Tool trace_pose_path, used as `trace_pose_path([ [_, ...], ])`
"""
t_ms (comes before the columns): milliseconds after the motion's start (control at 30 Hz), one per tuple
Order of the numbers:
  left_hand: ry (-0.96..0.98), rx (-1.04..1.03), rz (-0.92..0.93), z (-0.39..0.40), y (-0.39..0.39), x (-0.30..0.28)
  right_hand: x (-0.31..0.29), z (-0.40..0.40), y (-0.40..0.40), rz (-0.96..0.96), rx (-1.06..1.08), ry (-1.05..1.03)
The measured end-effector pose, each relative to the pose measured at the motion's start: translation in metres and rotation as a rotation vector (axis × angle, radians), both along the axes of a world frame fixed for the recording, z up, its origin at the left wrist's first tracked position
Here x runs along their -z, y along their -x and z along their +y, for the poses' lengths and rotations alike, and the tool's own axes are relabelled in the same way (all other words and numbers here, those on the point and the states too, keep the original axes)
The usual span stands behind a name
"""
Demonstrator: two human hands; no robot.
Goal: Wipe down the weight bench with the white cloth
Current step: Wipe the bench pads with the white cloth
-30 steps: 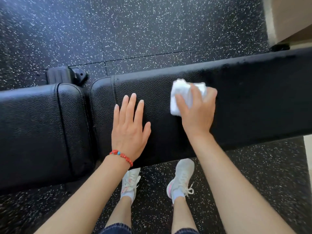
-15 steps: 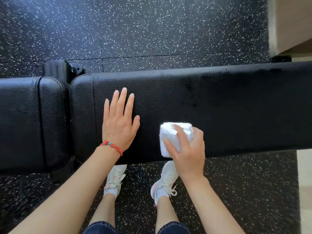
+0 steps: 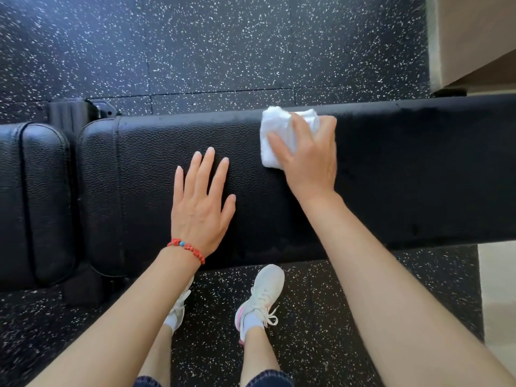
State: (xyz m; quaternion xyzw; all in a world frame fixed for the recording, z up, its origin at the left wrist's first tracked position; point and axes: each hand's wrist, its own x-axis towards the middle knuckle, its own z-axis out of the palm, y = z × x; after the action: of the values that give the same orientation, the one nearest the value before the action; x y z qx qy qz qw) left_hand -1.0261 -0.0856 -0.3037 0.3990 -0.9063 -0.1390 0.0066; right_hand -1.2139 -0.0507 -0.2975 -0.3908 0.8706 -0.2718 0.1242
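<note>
The black padded weight bench (image 3: pixel 418 174) runs across the view from left to right, with a seam and a second pad (image 3: pixel 42 202) at the left. My right hand (image 3: pixel 310 160) presses the folded white cloth (image 3: pixel 279 135) onto the pad at its far edge. My left hand (image 3: pixel 199 208) lies flat on the pad, fingers spread, to the left of the cloth, with a red bead bracelet at the wrist.
Black speckled rubber floor (image 3: pixel 223 51) surrounds the bench. My feet in white sneakers (image 3: pixel 262 294) stand right against the near side. A black bench frame part (image 3: pixel 72 113) sticks out at the far left. A beige wall or step (image 3: pixel 474 37) is at the upper right.
My right hand has pushed the cloth from the near edge of the pad up to the far edge. My left hand stays flat on the pad.
</note>
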Motion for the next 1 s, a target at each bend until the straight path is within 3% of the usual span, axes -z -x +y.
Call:
trace_pose_path([
  [67, 0.006, 0.01, 0.004, -0.002, -0.003, 0.001, 0.003, 0.007, 0.033, -0.051, 0.138, -0.002],
  [133, 0.017, 0.019, 0.008, -0.002, -0.002, 0.002, 0.003, 0.018, 0.06, 0.021, 0.282, -0.035],
  [233, 0.037, 0.014, 0.004, -0.001, -0.002, 0.003, 0.002, 0.018, 0.055, 0.102, 0.332, -0.065],
  [300, 0.034, 0.013, 0.004, 0.0, -0.001, 0.003, -0.001, 0.016, 0.027, 0.091, 0.273, -0.05],
  [433, 0.005, 0.002, -0.007, 0.001, 0.0, 0.001, -0.003, 0.037, -0.035, 0.097, -0.046, 0.018],
  [533, -0.009, -0.009, -0.016, 0.001, 0.001, -0.002, -0.003, 0.051, -0.028, 0.116, -0.146, 0.004],
  [733, -0.006, 0.102, 0.018, 0.008, 0.003, -0.009, -0.002, 0.09, 0.031, 0.083, 0.389, -0.049],
  [833, -0.012, 0.177, 0.011, 0.014, -0.002, -0.009, -0.001, 0.085, -0.011, 0.087, 0.445, -0.033],
  [1000, -0.035, 0.266, -0.013, 0.006, -0.021, -0.009, -0.003, 0.091, -0.124, 0.057, 0.246, 0.03],
])
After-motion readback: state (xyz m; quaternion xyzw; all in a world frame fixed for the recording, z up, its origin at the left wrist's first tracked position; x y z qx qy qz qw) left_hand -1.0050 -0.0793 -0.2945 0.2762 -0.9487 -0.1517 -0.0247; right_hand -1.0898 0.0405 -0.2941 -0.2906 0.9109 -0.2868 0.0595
